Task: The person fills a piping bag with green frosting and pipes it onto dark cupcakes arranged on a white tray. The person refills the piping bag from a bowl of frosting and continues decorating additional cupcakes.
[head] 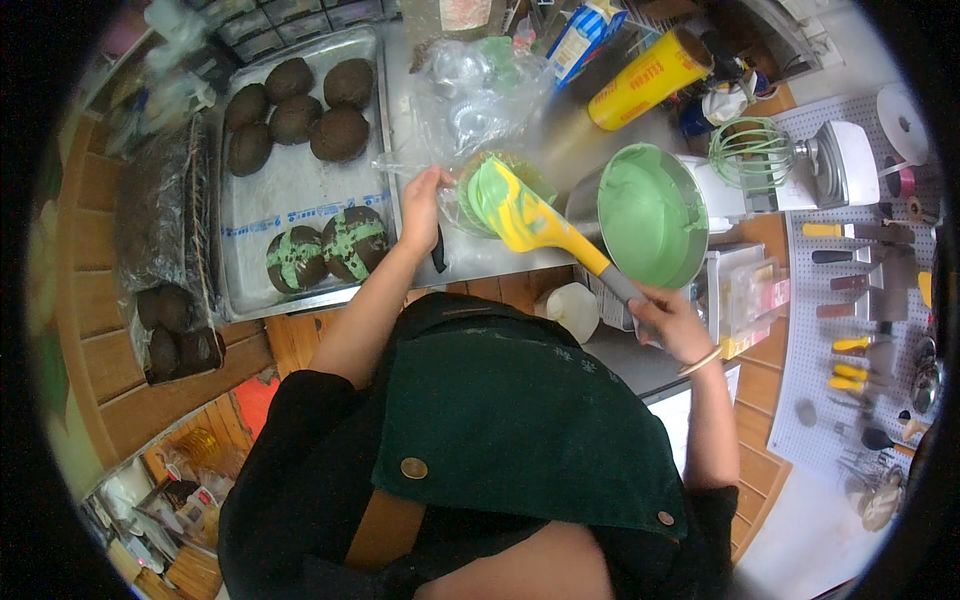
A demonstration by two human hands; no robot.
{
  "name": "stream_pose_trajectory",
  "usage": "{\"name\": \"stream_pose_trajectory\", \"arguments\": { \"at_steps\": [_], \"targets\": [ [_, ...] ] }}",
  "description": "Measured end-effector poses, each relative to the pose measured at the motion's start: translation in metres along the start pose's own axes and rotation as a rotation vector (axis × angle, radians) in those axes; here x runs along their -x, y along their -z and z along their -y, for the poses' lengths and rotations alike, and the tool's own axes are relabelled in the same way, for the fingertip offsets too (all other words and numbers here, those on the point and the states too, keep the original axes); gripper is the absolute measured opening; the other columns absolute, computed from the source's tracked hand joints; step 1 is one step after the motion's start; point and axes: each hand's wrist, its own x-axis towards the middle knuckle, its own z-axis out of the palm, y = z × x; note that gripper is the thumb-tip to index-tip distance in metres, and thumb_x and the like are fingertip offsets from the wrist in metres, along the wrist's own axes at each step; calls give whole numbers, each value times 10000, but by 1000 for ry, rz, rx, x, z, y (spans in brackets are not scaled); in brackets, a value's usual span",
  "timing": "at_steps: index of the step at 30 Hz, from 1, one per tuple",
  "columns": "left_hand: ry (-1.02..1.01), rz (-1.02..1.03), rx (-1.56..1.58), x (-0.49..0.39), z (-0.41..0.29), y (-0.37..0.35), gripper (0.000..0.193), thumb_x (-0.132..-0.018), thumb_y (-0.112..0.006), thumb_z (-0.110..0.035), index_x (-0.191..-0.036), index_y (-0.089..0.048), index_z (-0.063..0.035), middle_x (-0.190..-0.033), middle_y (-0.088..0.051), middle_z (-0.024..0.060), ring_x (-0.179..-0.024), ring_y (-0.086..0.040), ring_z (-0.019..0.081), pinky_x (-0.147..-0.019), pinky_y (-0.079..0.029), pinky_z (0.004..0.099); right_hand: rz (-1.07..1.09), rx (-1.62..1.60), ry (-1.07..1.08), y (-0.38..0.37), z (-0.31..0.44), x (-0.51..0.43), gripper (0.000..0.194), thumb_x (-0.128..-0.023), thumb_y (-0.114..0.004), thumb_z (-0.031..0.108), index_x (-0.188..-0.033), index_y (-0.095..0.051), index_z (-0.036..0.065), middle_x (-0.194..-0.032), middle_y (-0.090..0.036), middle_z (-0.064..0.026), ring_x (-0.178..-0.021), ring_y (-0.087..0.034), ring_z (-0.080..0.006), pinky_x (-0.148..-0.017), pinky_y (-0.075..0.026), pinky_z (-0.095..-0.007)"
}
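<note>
My right hand (pixel 670 322) grips the grey handle of a yellow silicone spatula (pixel 559 229). Pale green cream coats its blade, which is over a container lined with a clear plastic bag (pixel 457 202), with green cream inside. At the bag's left edge, my left hand (pixel 422 206) pinches the plastic; its fingertips are partly hidden. To the right, a steel mixing bowl (pixel 652 214) lies tilted towards me, with smooth green cream inside. Dark brown buns (pixel 294 118) sit on a metal baking tray (pixel 300 195) at left. Two nearer buns (pixel 354 244) have green cream in crossed cuts.
A stand mixer (pixel 847 165) carries a cream-coated whisk (pixel 754 152) at right. Behind the bowl are a yellow canister (pixel 649 79) and a blue-white carton (pixel 585 41). Wrapped dark buns (pixel 176 307) are left of the tray. Spatulas and knives hang on a pegboard (pixel 817 300).
</note>
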Motion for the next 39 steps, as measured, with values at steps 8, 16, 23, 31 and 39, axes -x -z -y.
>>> {"name": "stream_pose_trajectory", "arguments": {
  "at_steps": [8,16,23,31,39],
  "targets": [
    [17,-158,68,-1,1,-7,354,-949,-422,-267,-665,-444,-56,-690,-473,27,-708,-454,133,-735,-367,274,-87,910,274,3,67,1,382,-851,-522,115,-1232,-538,126,-788,-608,-225,-679,-590,-367,-636,-460,-410],
    [-29,-184,106,3,1,-15,355,-953,-412,-264,-662,-425,-61,-670,-440,16,-678,-420,119,-695,-367,264,173,1289,227,-24,131,-47,309,-855,-516,163,-1146,-579,82,-813,-637,-201,-725,-631,-336,-671,-512,-400],
    [-38,-180,16,8,-2,-15,359,-955,-407,-275,-685,-454,-42,-668,-450,3,-657,-416,104,-653,-365,262,430,1308,-200,-50,205,-97,340,-898,-444,204,-899,-586,-105,-693,-635,-177,-510,-641,-228,-460,-519,-322],
    [-60,-176,-2,9,4,-16,377,-957,-386,-263,-662,-440,-35,-650,-444,15,-639,-414,114,-626,-371,272,390,1381,-180,-68,230,-113,413,-879,-516,301,-835,-595,-102,-672,-632,-170,-533,-642,-217,-492,-531,-314],
    [-78,-209,-70,9,3,-17,381,-957,-373,-245,-647,-417,-30,-626,-419,30,-621,-421,129,-617,-382,292,432,1183,-182,-2,232,-93,286,-894,-446,228,-999,-575,-4,-636,-620,-133,-492,-617,-175,-444,-490,-297]
  ]
}}
